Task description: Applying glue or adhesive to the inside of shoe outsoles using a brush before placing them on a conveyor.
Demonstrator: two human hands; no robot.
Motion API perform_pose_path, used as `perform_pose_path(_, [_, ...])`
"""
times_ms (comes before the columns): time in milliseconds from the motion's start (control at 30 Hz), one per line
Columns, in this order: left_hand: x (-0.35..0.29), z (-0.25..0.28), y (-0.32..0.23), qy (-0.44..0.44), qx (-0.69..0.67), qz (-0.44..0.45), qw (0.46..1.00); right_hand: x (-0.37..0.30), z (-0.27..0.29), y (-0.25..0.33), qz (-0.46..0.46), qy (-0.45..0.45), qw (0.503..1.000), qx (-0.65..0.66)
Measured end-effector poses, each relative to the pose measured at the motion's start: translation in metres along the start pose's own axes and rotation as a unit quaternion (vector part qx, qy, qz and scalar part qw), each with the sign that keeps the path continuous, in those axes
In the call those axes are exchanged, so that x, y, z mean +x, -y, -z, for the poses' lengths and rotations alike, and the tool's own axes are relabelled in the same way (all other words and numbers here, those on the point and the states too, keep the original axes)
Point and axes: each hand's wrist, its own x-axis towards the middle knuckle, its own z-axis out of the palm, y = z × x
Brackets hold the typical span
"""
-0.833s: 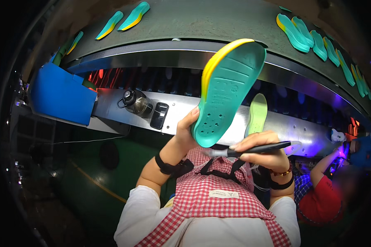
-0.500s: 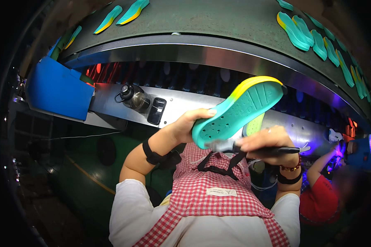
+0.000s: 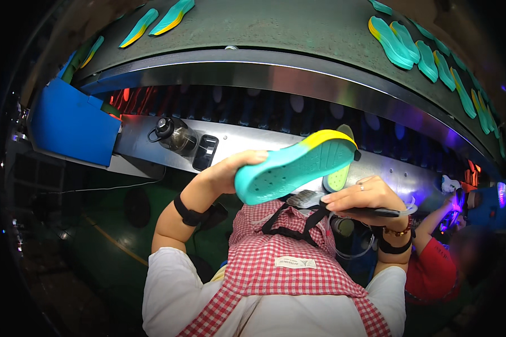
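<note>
My left hand [image 3: 230, 173] grips one end of a teal shoe sole [image 3: 295, 167] with a yellow edge at its far end. The sole is tilted over the front of my apron, showing a face with small holes and ribs. In my right hand [image 3: 371, 197] is a black-handled brush [image 3: 305, 199] with a clear tube [image 3: 411, 206] at the back of its handle. Its pale bristles are just below the sole's lower edge; whether they touch cannot be told. Behind the sole, a light green perforated sole piece [image 3: 337, 178] is partly hidden.
A metal shelf [image 3: 242, 140] holds a dark bottle [image 3: 177, 136] and a small black tray [image 3: 206, 153]. Beyond it runs a green conveyor belt [image 3: 275, 28] with several teal soles [image 3: 391, 44]. A blue panel [image 3: 70, 123] stands at left. A person in red [image 3: 433, 269] works at right.
The sole has dropped lower and leftward in my left hand and tilted flatter. The brush bristles, blurred against the sole before, now show clearly below its edge.
</note>
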Motion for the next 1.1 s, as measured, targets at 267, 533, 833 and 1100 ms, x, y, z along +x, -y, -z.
perform_pose_path(267, [-0.021, 0.004, -0.015, -0.028, 0.078, -0.053, 0.995, -0.011, -0.020, -0.007, -0.014, -0.107, 0.994, -0.029])
perform_pose_path(533, [0.048, 0.005, 0.058, 0.019, -0.295, -0.207, 0.933, 0.010, -0.048, -0.027, -0.052, -0.264, 0.963, 0.028])
perform_pose_path(833, [0.064, 0.009, 0.075, -0.120, -0.281, -0.273, 0.912, 0.033, -0.073, -0.030, 0.061, -0.267, 0.949, -0.155])
perform_pose_path(1100, [0.056, -0.011, 0.062, -0.089, -0.243, -0.320, 0.911, 0.018, -0.042, -0.003, -0.008, -0.235, 0.971, 0.041])
